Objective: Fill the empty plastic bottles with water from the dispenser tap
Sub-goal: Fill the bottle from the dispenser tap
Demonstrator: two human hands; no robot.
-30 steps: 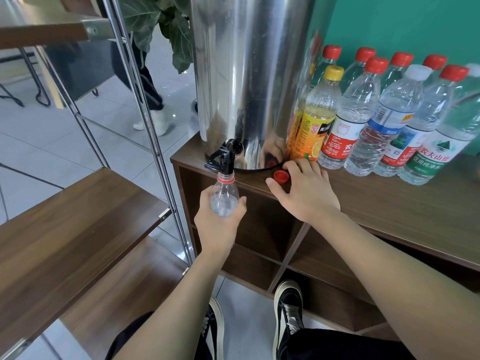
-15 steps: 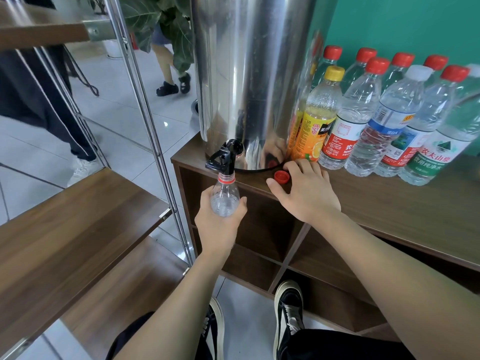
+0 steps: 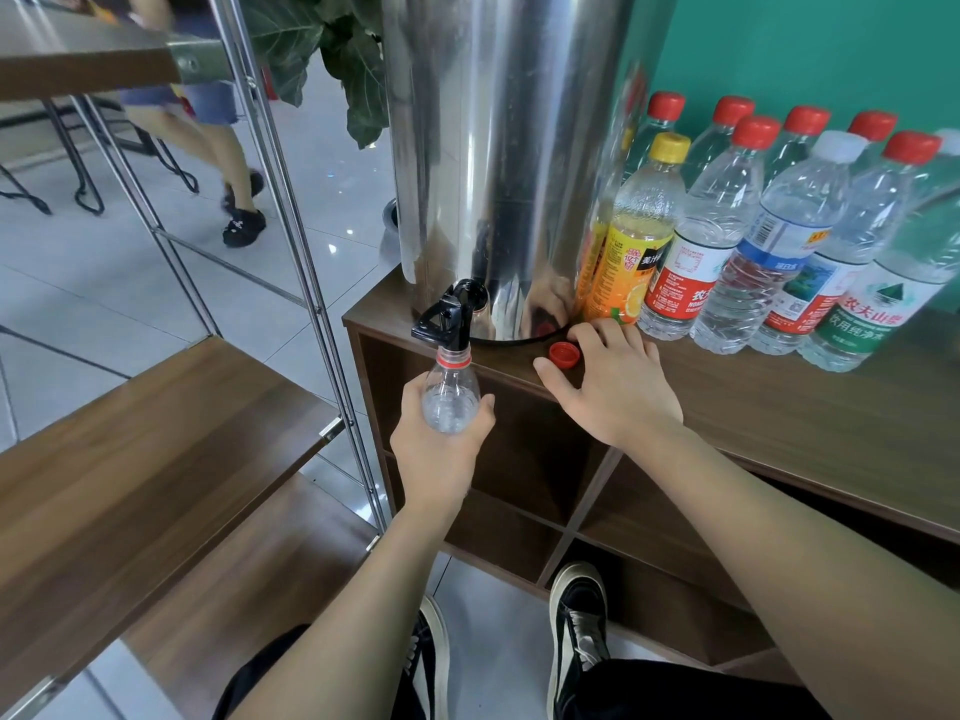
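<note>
While the left hand [image 3: 441, 449] grips the bottle [image 3: 450, 394] upright w/ its mouth right under the tap [image 3: 445, 322], the right hand [image 3: 615, 384] rests spread on the surface [image 3: 779, 407], nearest the red cap [image 3: 564, 353] just beside its fingers.

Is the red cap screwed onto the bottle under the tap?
No, the red cap lies on the cabinet top beside the right hand.

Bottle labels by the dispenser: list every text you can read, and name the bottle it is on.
"农夫山泉" and "饮用纯净水": green label bottle, far right.
"农": start of a cut-off word, red label bottle.
"美汁": partly readable, yellow-capped juice bottle.
Blue label bottle: too small to read.
All remaining fine print: blurred.
</note>
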